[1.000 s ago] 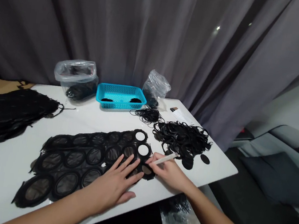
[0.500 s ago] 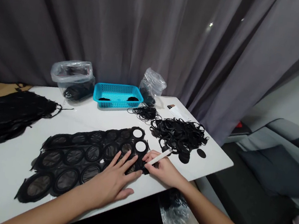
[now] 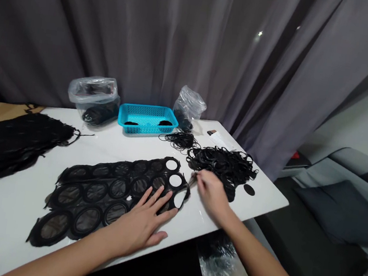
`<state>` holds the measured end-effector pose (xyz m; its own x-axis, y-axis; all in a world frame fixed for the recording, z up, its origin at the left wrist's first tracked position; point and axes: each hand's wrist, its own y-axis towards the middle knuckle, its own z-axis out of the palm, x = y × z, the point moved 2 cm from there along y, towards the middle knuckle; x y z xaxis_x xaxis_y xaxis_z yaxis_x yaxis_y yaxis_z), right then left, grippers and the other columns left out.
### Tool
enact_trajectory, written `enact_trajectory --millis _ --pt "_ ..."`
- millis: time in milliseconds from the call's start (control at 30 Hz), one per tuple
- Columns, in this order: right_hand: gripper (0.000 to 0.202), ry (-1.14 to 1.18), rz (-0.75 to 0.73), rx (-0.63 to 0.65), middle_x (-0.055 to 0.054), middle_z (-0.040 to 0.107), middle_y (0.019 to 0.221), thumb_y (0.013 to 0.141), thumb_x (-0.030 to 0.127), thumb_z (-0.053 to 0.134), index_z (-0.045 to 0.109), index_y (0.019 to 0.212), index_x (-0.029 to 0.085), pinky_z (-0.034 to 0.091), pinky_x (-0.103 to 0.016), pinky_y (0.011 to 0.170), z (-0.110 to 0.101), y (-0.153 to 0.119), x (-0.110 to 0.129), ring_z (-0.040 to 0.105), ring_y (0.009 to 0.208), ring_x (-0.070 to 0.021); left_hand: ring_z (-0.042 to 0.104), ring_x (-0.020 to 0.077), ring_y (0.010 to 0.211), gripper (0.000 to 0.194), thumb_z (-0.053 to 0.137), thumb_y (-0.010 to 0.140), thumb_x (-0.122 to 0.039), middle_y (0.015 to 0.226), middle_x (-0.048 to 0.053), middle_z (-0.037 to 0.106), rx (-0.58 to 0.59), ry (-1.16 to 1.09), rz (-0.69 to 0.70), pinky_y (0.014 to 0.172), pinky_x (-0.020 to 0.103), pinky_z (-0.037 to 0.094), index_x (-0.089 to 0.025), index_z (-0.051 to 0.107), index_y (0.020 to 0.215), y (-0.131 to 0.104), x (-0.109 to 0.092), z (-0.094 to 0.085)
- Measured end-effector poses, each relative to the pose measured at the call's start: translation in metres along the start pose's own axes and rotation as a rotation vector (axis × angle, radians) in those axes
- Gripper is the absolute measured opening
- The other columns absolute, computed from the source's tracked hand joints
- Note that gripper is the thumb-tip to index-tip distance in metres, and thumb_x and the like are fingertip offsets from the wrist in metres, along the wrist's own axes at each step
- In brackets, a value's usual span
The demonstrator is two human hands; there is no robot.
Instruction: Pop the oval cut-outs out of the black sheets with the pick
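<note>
A black sheet [image 3: 97,190] patterned with rows of rings lies on the white table. My left hand [image 3: 148,219] rests flat on its right part, fingers spread. Three of its circles at the right end show white table through them. Just right of the sheet, my right hand [image 3: 210,193] is closed on a small dark piece [image 3: 193,180] that reaches toward the sheet's torn-looking edge; the piece is blurred. Beyond that hand is a pile of black rings and discs [image 3: 223,161], with one loose black disc [image 3: 249,190] beside it.
Behind are a blue basket [image 3: 147,128] holding black pieces, two clear bags [image 3: 94,101] [image 3: 190,105], a thin black tangle [image 3: 181,141] and a white paper [image 3: 222,141]. Stacked black material [image 3: 17,141] lies left. A grey sofa [image 3: 320,237] stands right.
My right hand has moved right and up from the sheet, and the white tool no longer shows. A third white opening now shows at the sheet's right end. My left hand stays flat.
</note>
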<state>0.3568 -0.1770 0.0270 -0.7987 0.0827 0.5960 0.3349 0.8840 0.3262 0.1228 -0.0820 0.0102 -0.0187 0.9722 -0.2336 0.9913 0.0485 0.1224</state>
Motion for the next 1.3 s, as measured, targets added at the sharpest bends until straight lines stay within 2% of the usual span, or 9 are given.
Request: enact_trajectory --millis 100,167,333,467,833,933,1033,1100,1300 --pt "0.02 0.035 0.113 -0.089 -0.009 0.067 0.089 0.099 0.028 0.044 0.061 0.092 0.02 0.046 -0.038 0.08 -0.013 0.017 -0.004 0.061 0.082 -0.0255 0.023 0.0365 0.151 0.066 0.063 0.095 -0.044 0.165 0.011 0.025 -0.004 0.03 -0.007 0.119 0.058 0.026 -0.031 0.037 0.154 -0.013 -0.005 -0.006" --pt "0.019 0.114 0.056 0.034 -0.006 0.069 0.09 0.099 0.029 0.047 0.063 0.093 0.022 0.047 -0.035 0.08 -0.005 0.016 0.009 0.063 0.085 -0.0234 0.027 0.0341 0.15 0.067 0.062 0.096 -0.045 0.164 0.012 0.029 -0.034 0.061 -0.037 0.12 0.054 0.028 -0.029 0.035 0.155 -0.027 -0.009 -0.006" --pt "0.016 0.304 -0.083 0.394 -0.003 0.068 0.095 0.098 0.025 0.049 0.065 0.096 0.022 0.047 -0.031 0.083 0.035 -0.009 0.053 0.062 0.092 -0.0189 0.034 0.0333 0.148 0.058 0.058 0.098 -0.04 0.163 0.012 0.03 -0.14 0.104 -0.143 0.117 0.05 0.036 -0.027 0.041 0.152 -0.056 -0.017 0.005" --pt "0.009 0.365 -0.105 0.439 -0.003 0.066 0.102 0.094 0.021 0.056 0.064 0.088 0.022 0.046 -0.03 0.085 0.046 -0.014 0.061 0.061 0.094 -0.0178 0.033 0.0326 0.148 0.056 0.057 0.099 -0.038 0.163 0.011 0.03 -0.136 0.127 -0.166 0.117 0.05 0.036 -0.028 0.041 0.152 -0.063 -0.022 0.01" --pt "0.017 0.347 -0.115 0.482 -0.002 0.062 0.103 0.093 0.02 0.058 0.056 0.076 0.02 0.045 -0.029 0.083 0.043 -0.01 0.06 0.059 0.093 -0.0167 0.033 0.0337 0.148 0.056 0.061 0.096 -0.037 0.161 0.014 0.035 -0.111 0.135 -0.189 0.117 0.051 0.037 -0.026 0.045 0.149 -0.061 -0.025 0.007" --pt "0.014 0.28 -0.16 0.473 -0.003 0.062 0.105 0.094 0.02 0.056 0.057 0.08 0.021 0.047 -0.031 0.085 0.045 -0.016 0.066 0.059 0.094 -0.0179 0.031 0.0336 0.149 0.056 0.06 0.097 -0.038 0.162 0.014 0.033 -0.106 0.128 -0.203 0.116 0.052 0.038 -0.027 0.044 0.15 -0.06 -0.026 0.005" --pt "0.013 0.137 -0.318 0.45 -0.008 0.062 0.108 0.094 0.014 0.05 0.059 0.088 0.021 0.047 -0.035 0.089 0.052 -0.027 0.072 0.057 0.1 -0.0227 0.031 0.0347 0.149 0.059 0.061 0.095 -0.036 0.162 0.014 0.033 -0.095 0.122 -0.206 0.115 0.052 0.039 -0.027 0.043 0.151 -0.059 -0.026 0.005" --pt "0.016 0.084 -0.353 0.383 -0.008 0.064 0.105 0.092 0.011 0.049 0.059 0.089 0.022 0.047 -0.036 0.088 0.054 -0.027 0.069 0.057 0.099 -0.0244 0.031 0.0356 0.148 0.059 0.062 0.094 -0.034 0.161 0.015 0.034 -0.095 0.115 -0.2 0.115 0.053 0.039 -0.026 0.043 0.15 -0.059 -0.026 0.006" --pt "0.024 0.109 -0.05 -0.001 -0.004 0.059 0.077 0.101 0.029 0.039 0.053 0.083 0.021 0.044 -0.033 0.072 0.025 0.034 0.018 0.054 0.072 -0.0198 0.038 0.0377 0.145 0.055 0.067 0.091 -0.033 0.157 0.016 0.041 -0.105 0.122 -0.188 0.111 0.054 0.042 -0.025 0.051 0.144 -0.058 -0.027 0.0"
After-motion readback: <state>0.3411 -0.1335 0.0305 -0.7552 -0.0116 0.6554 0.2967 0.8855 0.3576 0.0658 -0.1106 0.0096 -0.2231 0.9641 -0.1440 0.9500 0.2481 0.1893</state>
